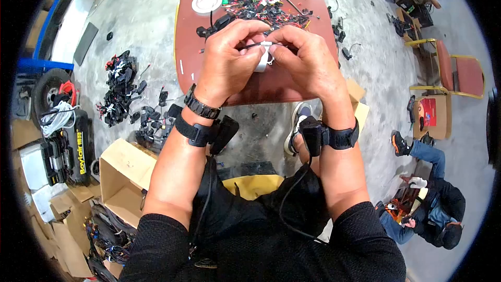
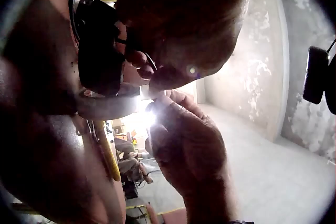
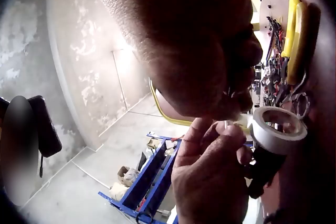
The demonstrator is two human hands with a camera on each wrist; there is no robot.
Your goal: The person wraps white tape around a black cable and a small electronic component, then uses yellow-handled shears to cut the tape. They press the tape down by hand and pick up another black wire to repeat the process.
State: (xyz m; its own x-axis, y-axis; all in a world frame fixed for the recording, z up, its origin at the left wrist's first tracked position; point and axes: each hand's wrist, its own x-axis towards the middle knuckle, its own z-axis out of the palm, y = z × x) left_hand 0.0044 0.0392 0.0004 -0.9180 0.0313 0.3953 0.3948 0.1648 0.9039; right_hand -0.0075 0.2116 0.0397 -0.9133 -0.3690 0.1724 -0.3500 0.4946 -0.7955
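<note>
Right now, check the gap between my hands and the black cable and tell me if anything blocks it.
Nothing visible does: the left hand and right hand pinch the black cable directly. The white tape roll is close by the fingertips, but not between them and the cable.

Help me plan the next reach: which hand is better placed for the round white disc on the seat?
Left, probably: the left hand is nearer the round white disc, toward the seat's far left corner. It and the right hand both pinch the black cable.
</note>
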